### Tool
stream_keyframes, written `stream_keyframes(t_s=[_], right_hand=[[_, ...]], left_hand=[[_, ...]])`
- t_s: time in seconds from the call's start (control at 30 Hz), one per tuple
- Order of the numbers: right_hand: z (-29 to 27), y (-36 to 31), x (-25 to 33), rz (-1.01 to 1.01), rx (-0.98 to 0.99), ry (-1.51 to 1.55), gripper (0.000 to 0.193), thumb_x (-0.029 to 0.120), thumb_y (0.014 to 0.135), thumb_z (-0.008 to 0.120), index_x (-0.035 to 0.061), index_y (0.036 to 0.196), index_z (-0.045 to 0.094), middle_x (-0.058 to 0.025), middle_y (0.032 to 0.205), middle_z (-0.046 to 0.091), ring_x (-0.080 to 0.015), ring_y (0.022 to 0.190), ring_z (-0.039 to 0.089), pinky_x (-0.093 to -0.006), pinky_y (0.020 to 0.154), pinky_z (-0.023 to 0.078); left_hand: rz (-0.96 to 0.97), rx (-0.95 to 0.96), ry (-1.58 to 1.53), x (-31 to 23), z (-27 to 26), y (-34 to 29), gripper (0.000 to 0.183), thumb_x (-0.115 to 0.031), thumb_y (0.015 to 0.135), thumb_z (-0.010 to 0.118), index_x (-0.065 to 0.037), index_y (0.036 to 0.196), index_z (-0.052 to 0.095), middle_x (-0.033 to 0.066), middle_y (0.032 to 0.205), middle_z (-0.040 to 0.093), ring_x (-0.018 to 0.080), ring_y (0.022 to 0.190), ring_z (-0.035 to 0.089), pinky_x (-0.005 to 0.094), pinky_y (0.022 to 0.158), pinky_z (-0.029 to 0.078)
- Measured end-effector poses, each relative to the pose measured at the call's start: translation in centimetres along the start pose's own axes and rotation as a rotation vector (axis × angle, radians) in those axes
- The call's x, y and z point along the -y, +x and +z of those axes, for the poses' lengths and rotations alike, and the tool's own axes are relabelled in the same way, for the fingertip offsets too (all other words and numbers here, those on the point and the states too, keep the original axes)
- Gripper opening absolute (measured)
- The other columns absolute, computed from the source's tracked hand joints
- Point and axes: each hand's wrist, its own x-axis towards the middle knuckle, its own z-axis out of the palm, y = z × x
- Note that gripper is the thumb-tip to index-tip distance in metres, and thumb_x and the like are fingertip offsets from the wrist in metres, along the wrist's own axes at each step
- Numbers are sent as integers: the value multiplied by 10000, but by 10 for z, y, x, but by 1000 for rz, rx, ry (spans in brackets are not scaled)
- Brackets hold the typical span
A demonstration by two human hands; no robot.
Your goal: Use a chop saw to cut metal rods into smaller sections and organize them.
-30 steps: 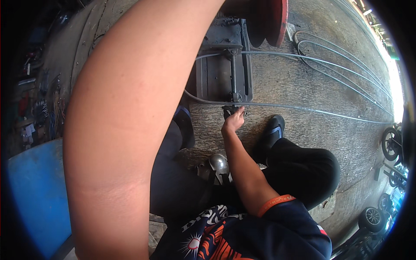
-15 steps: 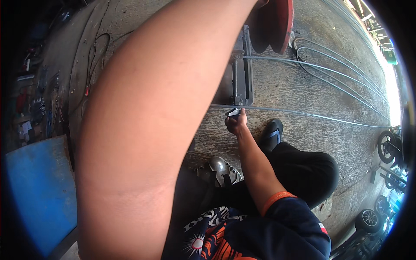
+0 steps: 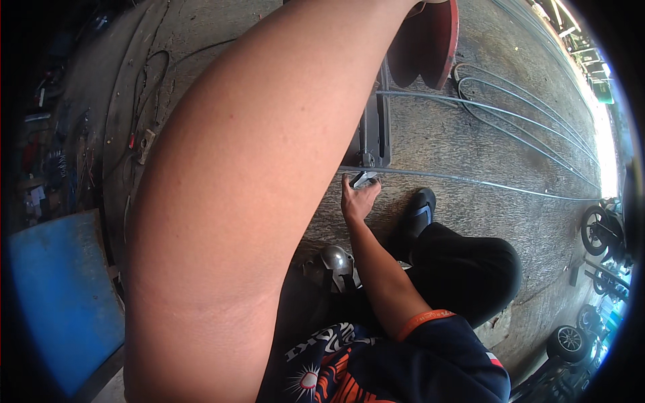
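Observation:
My left forearm [image 3: 222,174] crosses the whole view, rising to the top edge. Only a sliver of my left hand [image 3: 418,8] shows there, beside a red curved guard [image 3: 440,47]; its fingers are out of sight. Below the guard is the grey base of a cut-off saw [image 3: 384,134] with a clamp screw [image 3: 365,138], partly covered by my forearm. My right hand [image 3: 361,199] is closed on the metal clamp handle [image 3: 363,178] at the screw's near end. Just beyond those fingers, a long thin metal rod [image 3: 470,181] runs across the base to the right.
A second rod [image 3: 430,97] and bent rods [image 3: 524,111] lie to the right on the rough floor [image 3: 463,269]. A shiny metal cover [image 3: 336,258] rests near my legs. At left stands a blue panel [image 3: 64,295]; a motorcycle [image 3: 598,228] is at far right.
My right hand has shifted slightly left and turned over at the clamp handle. The red guard sits a little lower and further right in view.

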Motion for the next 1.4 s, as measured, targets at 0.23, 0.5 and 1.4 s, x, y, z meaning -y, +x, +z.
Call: stream_keyframes(t_s=[0.23,0.5,1.4], right_hand=[[-1,15,7,-114,121,-166,635,252,741,636,-132,1207,439,-395,1298,423,-491,1178,465,-474,1023,379],[-18,38,10,32,352,1,348,162,640,628,-83,884,583,-317,1078,610,-466,897,606,-444,833,488],[-8,44,14,646,-152,749,415,342,906,476,-29,1049,596,-193,1021,636,-309,945,603,-392,777,438]], left_hand=[[-31,41,38,-3,1,6,417,-274,788,602,43,1054,652,240,1104,643,324,1037,635,361,887,515],[10,18,32,-4,0,-1,424,-278,772,594,48,1036,654,242,1071,654,331,1003,647,370,866,524],[-858,-536,-758,105,219,-259,337,-220,953,486,60,1125,561,188,1094,567,302,1012,559,384,924,412]])
